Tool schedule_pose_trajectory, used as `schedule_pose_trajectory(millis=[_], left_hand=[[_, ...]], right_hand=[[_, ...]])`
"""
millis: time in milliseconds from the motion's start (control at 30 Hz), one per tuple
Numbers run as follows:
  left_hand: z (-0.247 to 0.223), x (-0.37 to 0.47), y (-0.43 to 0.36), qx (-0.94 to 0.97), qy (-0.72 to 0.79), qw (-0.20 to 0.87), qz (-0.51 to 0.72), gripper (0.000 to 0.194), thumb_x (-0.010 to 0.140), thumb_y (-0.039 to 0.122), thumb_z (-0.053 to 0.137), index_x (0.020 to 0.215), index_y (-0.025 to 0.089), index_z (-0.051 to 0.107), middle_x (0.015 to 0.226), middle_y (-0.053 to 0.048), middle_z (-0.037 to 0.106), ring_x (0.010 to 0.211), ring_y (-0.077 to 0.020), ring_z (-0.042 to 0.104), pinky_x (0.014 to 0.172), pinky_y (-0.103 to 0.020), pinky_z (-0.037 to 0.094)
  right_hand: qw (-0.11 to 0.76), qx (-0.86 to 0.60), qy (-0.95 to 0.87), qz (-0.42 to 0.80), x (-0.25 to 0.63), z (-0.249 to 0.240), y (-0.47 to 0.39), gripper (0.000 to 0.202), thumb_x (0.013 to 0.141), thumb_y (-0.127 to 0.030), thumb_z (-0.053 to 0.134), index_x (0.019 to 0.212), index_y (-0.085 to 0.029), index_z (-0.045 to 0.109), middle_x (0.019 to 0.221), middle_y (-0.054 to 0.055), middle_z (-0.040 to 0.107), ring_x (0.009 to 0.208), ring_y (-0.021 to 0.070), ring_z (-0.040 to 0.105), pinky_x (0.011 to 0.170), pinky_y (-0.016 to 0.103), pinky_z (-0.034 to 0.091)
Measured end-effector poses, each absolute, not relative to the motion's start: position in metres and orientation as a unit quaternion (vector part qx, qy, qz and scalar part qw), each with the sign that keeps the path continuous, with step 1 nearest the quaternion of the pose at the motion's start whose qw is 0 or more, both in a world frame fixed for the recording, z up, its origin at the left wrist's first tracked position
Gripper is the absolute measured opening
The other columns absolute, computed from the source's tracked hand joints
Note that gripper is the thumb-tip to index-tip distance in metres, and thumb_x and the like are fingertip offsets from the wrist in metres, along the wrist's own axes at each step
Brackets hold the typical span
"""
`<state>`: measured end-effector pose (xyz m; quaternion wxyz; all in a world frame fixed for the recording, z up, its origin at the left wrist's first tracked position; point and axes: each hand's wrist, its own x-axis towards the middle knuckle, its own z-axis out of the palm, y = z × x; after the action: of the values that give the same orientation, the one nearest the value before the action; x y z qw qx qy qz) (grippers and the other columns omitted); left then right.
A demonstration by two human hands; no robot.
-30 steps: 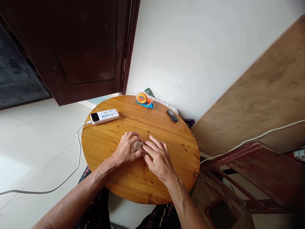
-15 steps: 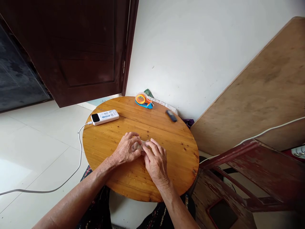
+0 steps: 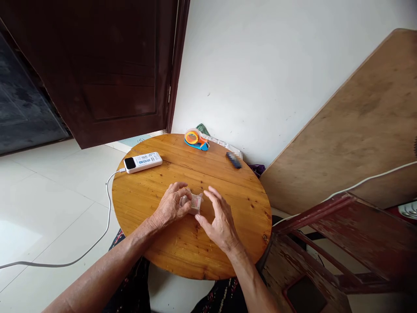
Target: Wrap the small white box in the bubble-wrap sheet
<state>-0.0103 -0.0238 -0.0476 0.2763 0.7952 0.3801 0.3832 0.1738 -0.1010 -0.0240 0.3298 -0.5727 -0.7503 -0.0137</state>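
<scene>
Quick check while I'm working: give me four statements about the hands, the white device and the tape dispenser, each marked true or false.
1. The left hand has its fingers on the wrapped packet. True.
2. The right hand is clenched in a fist. False: it is open, fingers spread.
3. A cable is plugged into the white device. True.
4. The tape dispenser lies on the floor. False: it is on the round table.

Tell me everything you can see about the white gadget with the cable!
The white gadget is long, rounded and plastic-looking, with a shiny black panel at one end and blue printing on top. It lies flat on the left side of the wooden table. A pale cable plugs into the panel end. No hand touches it.
</scene>
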Motion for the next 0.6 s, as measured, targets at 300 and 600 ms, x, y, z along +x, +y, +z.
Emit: schedule_pose_trajectory(millis=[300, 600], left_hand=[[-0.043, -0.010, -0.025, 0.792, 0.384, 0.288, 0.376, 0.013, 0.077, 0.014, 0.063, 0.086, 0.021, 0.068, 0.129, -0.010, 0.058, 0.121, -0.0287, 0.055, 0.105, -0.047, 0.043], [-0.045, -0.009, -0.026, 0.785, 0.372, 0.304, 0.391, 0.012, 0.079, 0.014, 0.060, 0.087, 0.021, 0.067, 0.112, -0.008, 0.061, 0.109, -0.0237, 0.059, 0.097, -0.039, 0.048]], right_hand=[[0.262, -0.548, -0.793, 0.048, 0.170, -0.013, -0.075, 0.059, 0.081, -0.016, 0.063, 0.137, -0.022, 0.047, 0.128, 0.012, 0.065, 0.117, 0.0280, 0.061, 0.097, 0.046, 0.046], [0.263, -0.554, -0.790, 0.009, 0.163, -0.016, -0.082, 0.053, 0.078, -0.002, 0.054, 0.129, -0.018, 0.051, 0.120, 0.012, 0.069, 0.109, 0.0274, 0.063, 0.092, 0.043, 0.045]])
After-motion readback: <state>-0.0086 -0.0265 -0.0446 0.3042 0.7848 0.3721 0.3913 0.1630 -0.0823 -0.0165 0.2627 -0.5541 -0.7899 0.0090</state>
